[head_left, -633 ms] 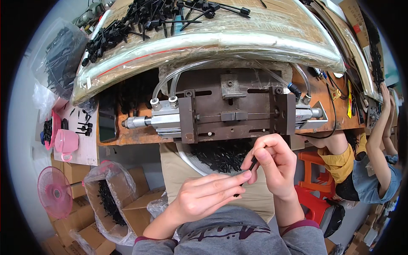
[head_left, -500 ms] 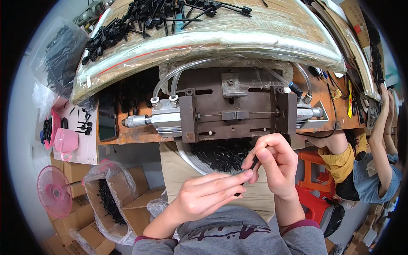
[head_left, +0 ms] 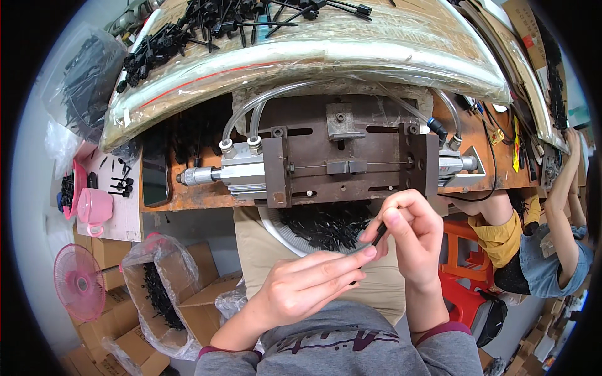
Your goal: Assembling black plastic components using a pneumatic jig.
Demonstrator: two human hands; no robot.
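A: What've we got?
B: Thin black part [head_left: 380,234], pinched in our R hand's [head_left: 412,235] fingertips, between us & the brown metal fixture [head_left: 370,147]. L hand's [head_left: 298,285] just beside, dark bit showing under its fingers; can't tell if it's gripping.
A: Main risk?
B: Prob. a slip, b/c the pinch is small. Could drop toward the white basin [head_left: 269,230] & we'd lose it among loose black pcs [head_left: 323,225].

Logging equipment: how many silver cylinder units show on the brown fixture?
2 visible: the left unit and the right unit, one at each end of the brown fixture. Others could be hidden.
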